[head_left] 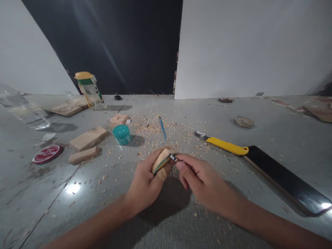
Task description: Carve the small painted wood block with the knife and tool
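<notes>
My left hand (pixel 146 181) is closed around a small piece of light wood (pixel 162 159) with a green line along it. A tan wrap (pixel 162 174) covers the end of my left thumb. My right hand (pixel 204 180) pinches a slim carving tool with a shiny metal tip (pixel 172 157). That tip meets the right side of the wood; most of the handle is hidden by my fingers. Beyond both hands, a blue pencil (pixel 162 128) lies among wood shavings (pixel 147 126).
To the left are wood blocks (pixel 88 138), a teal jar (pixel 121 135), a red oval badge (pixel 48 154), a yellow-lidded bottle (pixel 89 90) and a clear bottle (pixel 26 110). On the right, a yellow utility knife (pixel 225 145) touches a black phone-like slab (pixel 285 178); a wooden disc (pixel 244 121) lies farther back.
</notes>
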`<state>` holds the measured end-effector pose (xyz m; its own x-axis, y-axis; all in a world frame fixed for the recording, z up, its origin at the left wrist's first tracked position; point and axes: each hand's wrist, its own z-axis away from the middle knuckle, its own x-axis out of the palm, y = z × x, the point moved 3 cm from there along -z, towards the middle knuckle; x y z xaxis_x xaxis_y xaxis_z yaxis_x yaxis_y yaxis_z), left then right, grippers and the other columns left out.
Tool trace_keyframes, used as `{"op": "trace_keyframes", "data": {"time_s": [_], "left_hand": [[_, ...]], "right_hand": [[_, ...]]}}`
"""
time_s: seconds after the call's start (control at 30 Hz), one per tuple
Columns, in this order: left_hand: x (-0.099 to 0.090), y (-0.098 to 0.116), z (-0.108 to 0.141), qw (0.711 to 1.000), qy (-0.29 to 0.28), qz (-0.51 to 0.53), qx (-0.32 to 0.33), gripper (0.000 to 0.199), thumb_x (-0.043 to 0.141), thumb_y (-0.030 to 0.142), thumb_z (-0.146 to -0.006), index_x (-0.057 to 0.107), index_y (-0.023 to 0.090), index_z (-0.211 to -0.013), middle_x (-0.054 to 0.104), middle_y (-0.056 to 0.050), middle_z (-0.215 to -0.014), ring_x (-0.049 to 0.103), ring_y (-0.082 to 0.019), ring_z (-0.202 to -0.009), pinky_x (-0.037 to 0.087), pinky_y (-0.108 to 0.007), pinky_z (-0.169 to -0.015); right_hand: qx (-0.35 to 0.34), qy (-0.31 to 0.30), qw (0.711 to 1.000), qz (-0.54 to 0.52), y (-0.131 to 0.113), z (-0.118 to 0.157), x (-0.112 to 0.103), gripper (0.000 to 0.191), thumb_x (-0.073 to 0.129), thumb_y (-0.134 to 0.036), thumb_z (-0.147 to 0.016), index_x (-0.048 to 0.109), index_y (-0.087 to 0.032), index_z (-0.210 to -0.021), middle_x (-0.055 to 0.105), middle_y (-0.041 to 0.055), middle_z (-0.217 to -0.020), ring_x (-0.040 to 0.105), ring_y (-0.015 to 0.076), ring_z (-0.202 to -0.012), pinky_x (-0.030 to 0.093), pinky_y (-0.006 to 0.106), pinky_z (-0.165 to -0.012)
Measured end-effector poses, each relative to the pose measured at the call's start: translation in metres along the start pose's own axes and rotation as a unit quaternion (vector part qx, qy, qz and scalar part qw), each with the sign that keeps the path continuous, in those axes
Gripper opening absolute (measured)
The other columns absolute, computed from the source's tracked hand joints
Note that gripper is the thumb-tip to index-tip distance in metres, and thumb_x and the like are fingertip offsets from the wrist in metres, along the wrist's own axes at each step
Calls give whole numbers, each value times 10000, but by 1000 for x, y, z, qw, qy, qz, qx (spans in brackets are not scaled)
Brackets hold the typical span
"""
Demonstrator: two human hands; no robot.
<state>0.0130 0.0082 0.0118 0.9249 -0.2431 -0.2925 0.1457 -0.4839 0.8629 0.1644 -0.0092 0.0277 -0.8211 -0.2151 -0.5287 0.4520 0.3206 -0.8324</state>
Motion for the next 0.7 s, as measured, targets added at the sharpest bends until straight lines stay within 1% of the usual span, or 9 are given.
{"op": "trace_keyframes", "data": {"time_s": [0.07,0.13,0.23,0.33,0.4,0.5,0.57,0.63,0.7], "left_hand": [[0,0,0,1000,3,-5,-6,293,535,209,-889,600,214,-1174,653,-15,-865,570,-158,-780,483,-259,-722],[0,0,1,1000,4,-7,-11,277,540,211,-885,610,208,-1154,660,-21,-883,578,-168,-810,485,-266,-730],[0,1,2,1000,1,-1,-8,295,529,193,-886,605,220,-1169,665,-17,-908,585,-169,-836,483,-265,-740],[0,0,2,1000,2,3,-12,310,534,190,-884,601,225,-1185,661,-12,-887,582,-164,-806,481,-262,-730],[0,-1,2,1000,-8,4,-17,296,546,208,-886,608,219,-1176,656,-14,-878,573,-162,-789,480,-268,-739],[0,-2,2,999,-30,6,-18,295,543,209,-892,601,224,-1181,654,-9,-898,564,-152,-786,475,-271,-766],[1,-3,2,999,-34,5,-19,309,540,198,-887,590,223,-1191,656,-10,-914,565,-151,-794,473,-272,-769],[0,-3,3,999,-24,-6,-24,310,536,184,-877,591,215,-1180,654,-10,-889,569,-159,-798,473,-274,-756],[0,-3,4,999,-13,-25,-28,299,525,174,-869,604,209,-1155,641,-7,-834,573,-170,-796,473,-275,-735]], "right_hand": [[-14,-5,1000,28,-2,0,-3,301,357,-334,-998,516,-214,-772,496,-40,-575,451,117,-513,335,256,-511],[-25,-9,998,58,-4,-1,-7,288,380,-324,-991,523,-215,-766,504,-40,-581,452,117,-520,333,262,-528],[-27,-17,996,82,-6,-1,-10,245,395,-310,-985,565,-214,-837,516,-38,-604,437,118,-524,327,263,-528],[-23,-26,994,105,-6,-1,-13,242,397,-311,-983,598,-210,-892,525,-34,-611,418,119,-516,318,264,-520],[-22,-36,991,125,-6,-2,-17,257,397,-323,-983,614,-207,-908,552,-23,-628,433,123,-527,321,267,-529],[-36,-54,987,148,-6,-3,-23,254,402,-318,-981,634,-214,-980,609,0,-692,471,136,-564,338,275,-557],[-41,-62,986,149,-7,-3,-24,245,405,-302,-979,632,-220,-1024,619,-1,-709,473,137,-568,344,276,-566],[-31,-56,989,136,-8,-2,-22,238,404,-301,-980,626,-218,-958,600,-8,-686,459,134,-558,337,277,-556],[-13,-31,994,106,-8,0,-16,250,397,-315,-983,595,-216,-867,559,-18,-644,449,134,-549,329,277,-543]]}}
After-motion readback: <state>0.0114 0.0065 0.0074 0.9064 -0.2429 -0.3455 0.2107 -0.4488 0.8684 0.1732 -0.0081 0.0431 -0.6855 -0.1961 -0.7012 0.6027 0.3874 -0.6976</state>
